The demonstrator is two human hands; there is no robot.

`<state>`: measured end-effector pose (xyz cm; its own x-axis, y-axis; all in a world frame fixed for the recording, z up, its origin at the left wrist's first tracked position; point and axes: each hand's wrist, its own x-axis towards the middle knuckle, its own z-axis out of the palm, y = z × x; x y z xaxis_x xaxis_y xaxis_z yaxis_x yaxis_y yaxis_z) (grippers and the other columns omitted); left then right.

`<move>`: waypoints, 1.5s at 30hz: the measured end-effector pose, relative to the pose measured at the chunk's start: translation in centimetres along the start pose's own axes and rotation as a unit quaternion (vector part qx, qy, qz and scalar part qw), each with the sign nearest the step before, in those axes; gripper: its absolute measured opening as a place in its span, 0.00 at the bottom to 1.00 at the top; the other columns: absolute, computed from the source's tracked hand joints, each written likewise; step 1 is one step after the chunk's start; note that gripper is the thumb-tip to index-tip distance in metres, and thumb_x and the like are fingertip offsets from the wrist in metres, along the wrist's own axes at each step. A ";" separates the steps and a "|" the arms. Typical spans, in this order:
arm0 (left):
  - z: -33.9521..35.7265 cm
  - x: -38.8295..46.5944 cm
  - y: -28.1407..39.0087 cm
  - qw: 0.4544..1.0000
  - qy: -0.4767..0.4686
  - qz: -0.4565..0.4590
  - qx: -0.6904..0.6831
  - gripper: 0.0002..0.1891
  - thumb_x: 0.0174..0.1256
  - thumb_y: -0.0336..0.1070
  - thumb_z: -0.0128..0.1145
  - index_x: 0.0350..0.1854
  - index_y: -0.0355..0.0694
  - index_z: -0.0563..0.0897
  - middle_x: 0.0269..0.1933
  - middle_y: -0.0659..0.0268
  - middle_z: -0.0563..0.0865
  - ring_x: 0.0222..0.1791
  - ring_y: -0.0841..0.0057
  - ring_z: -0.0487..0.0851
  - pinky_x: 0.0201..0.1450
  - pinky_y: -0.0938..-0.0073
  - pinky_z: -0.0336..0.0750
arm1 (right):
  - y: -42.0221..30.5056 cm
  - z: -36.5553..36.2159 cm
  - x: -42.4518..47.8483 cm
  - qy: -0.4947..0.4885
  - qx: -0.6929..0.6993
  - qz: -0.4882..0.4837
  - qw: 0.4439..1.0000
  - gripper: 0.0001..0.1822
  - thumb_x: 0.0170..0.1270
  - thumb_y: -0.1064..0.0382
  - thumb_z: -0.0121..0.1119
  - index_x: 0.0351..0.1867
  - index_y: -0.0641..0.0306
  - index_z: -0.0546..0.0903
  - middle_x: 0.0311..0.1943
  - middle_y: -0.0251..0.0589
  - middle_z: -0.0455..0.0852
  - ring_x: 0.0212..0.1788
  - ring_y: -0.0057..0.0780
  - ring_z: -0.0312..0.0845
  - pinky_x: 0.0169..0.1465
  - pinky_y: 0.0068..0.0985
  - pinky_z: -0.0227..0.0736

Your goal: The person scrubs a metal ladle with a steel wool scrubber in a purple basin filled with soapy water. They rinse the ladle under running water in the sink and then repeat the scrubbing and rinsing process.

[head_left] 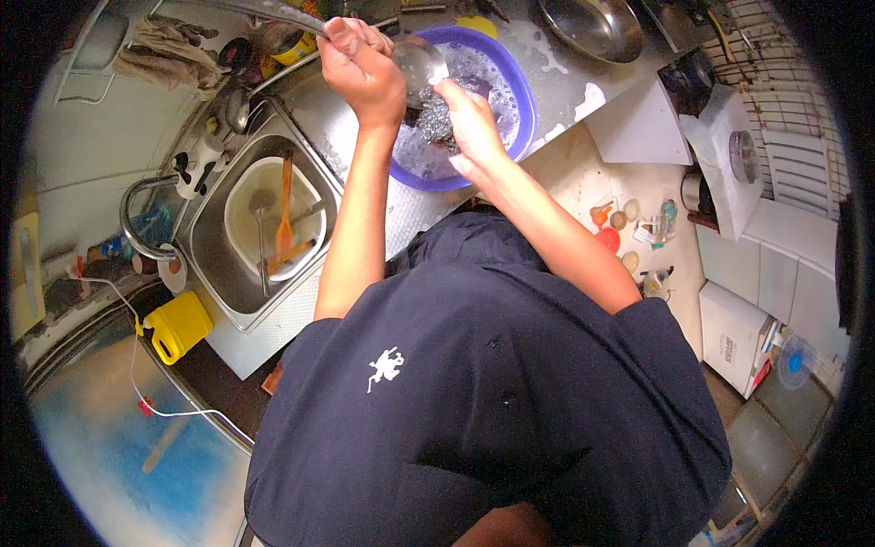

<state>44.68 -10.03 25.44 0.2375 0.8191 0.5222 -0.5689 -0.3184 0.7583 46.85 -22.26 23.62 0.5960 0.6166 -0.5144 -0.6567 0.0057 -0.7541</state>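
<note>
My left hand (pixel 366 72) is closed around the handle of a metal ladle (pixel 418 60), whose round bowl lies just beyond the fingers. With a metal scouring pad (pixel 437 122) under its fingers, my right hand (pixel 475 126) is at the ladle's edge. Both are above a purple basin (pixel 528 113) of sudsy water standing on the metal counter. Dark items in the basin are partly hidden by the pad and foam.
Left of me, a steel sink (pixel 205 253) holds a white basin (pixel 236 198) with wooden and metal utensils. A yellow jug (pixel 179 327) stands nearby. A steel pan (pixel 595 27) lies beyond the purple basin. Small items, including an orange funnel (pixel 601 214), are at the right.
</note>
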 end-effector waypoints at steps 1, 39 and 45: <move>0.0 0.0 -0.1 1.000 0.012 0.005 0.004 0.22 0.81 0.52 0.37 0.28 0.42 0.61 0.18 0.73 0.62 0.16 0.86 0.60 0.20 0.79 0.61 | -0.3 0.2 -0.3 -0.005 -0.011 -0.002 1.000 0.13 0.68 0.54 0.57 0.42 0.60 0.83 0.33 0.32 0.88 0.29 0.20 0.83 0.29 0.25 0.76; -0.8 -0.7 -1.1 0.992 0.049 -0.089 -0.075 0.21 0.82 0.49 0.34 0.29 0.40 0.64 0.20 0.70 0.70 0.19 0.81 0.66 0.25 0.76 0.64 | -0.7 -3.5 2.7 -0.017 -0.177 -0.114 0.978 0.13 0.66 0.58 0.59 0.38 0.68 0.85 0.31 0.34 0.87 0.29 0.19 0.80 0.35 0.23 0.75; -3.6 -1.8 3.0 0.870 -0.213 -0.326 0.302 0.24 0.75 0.52 0.51 0.31 0.36 0.87 0.26 0.60 0.85 0.29 0.78 0.85 0.34 0.74 0.75 | -7.0 -9.0 4.3 0.144 -0.462 -0.355 0.800 0.19 0.60 0.50 0.61 0.37 0.67 0.83 0.25 0.52 0.86 0.31 0.43 0.86 0.38 0.37 0.77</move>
<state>39.72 -10.74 25.33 0.6983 0.7092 -0.0968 0.2834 -0.1498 0.9472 58.18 -26.69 23.04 0.8364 0.5080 0.2057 0.4373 -0.3923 -0.8093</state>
